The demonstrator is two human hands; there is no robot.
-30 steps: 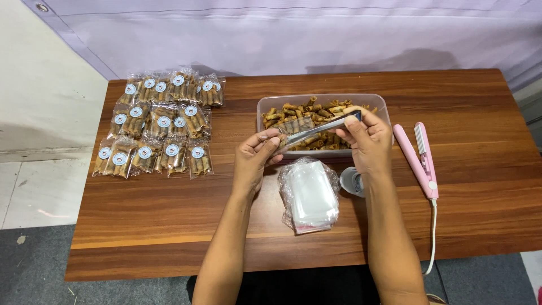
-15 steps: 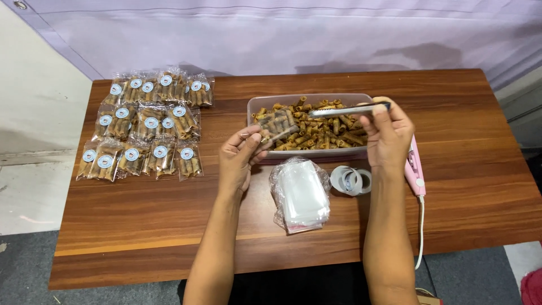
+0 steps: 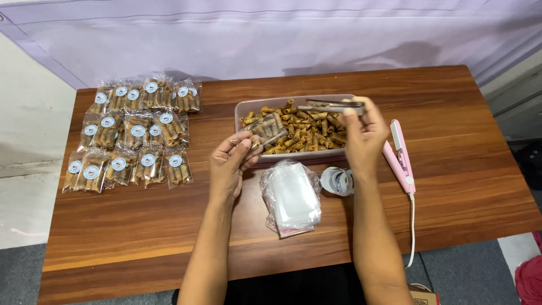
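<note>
Pinching bag (image 3: 267, 127), gripping tongs (image 3: 330, 105).

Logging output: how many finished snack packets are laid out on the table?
16 packets, counted by round stickers, all at the table's left: six in the far row, five in the middle row, five in the near row. They overlap, so more may be hidden.

Glossy wood table (image 3: 451, 169), shiny metal tongs (image 3: 330, 105), clear plastic bags (image 3: 291, 197).

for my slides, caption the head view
Left hand holds a small clear snack bag; right hand lifts metal tongs over the tub of brown rolls.
</note>
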